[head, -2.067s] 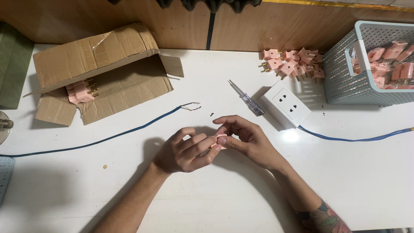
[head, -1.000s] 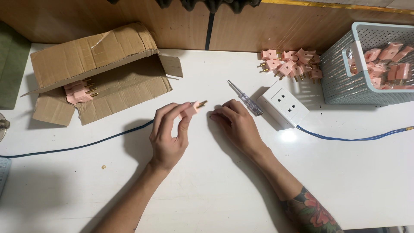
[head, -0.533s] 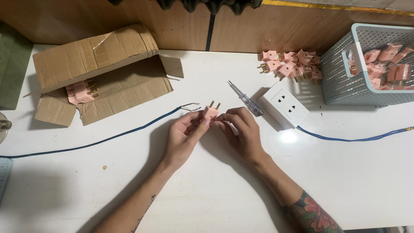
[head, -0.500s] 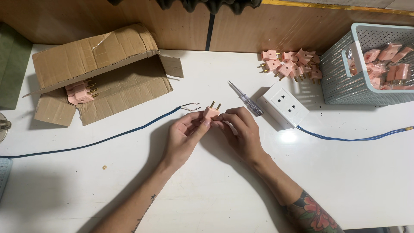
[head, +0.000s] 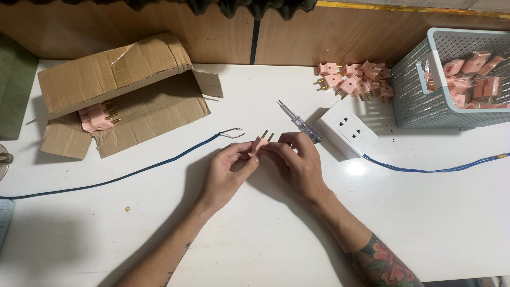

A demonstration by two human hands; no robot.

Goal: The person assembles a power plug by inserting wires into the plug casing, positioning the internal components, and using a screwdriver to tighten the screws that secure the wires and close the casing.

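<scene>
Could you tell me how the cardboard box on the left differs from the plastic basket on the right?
The cardboard box is brown, solid-walled and lies flattened open on its side; the plastic basket is pale blue-green, perforated and stands upright. The box shows only a few pink plugs; the basket holds many more. Both sit on the white table and contain pink plugs.

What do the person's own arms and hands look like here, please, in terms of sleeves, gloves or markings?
Both arms are bare to the frame edge, with no sleeves showing. The left hand and right hand wear no gloves, and no rings or watch are visible. The right forearm carries a colourful flower tattoo; the left forearm has a small dark mark.
</scene>
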